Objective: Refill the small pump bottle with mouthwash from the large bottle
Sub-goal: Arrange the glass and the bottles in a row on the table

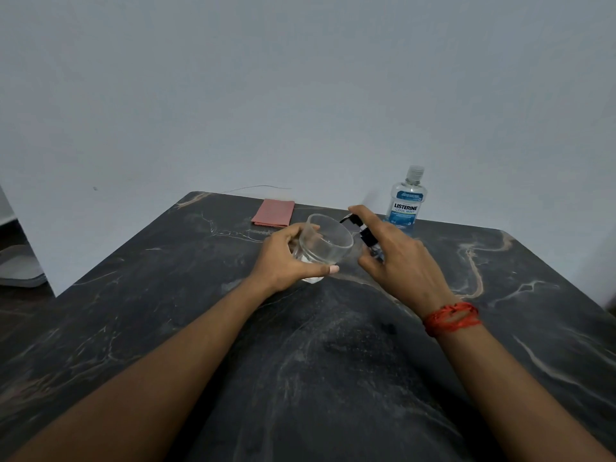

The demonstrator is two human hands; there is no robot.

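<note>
My left hand [286, 258] grips a clear drinking glass [328, 240], tilted toward the right, just above the dark marble table [333, 345]. My right hand [396, 258] is wrapped around the small pump bottle [365, 233], its index finger lying on the black pump head, whose nozzle points at the glass rim. The hand hides most of the bottle's body. The large mouthwash bottle [406, 198], clear with blue liquid, a blue label and its cap on, stands upright at the table's far edge behind my right hand.
A folded pink cloth [274, 213] lies at the far edge, left of the glass. A grey wall rises right behind the table. A red thread band [451, 318] circles my right wrist. The table's left edge drops to the floor.
</note>
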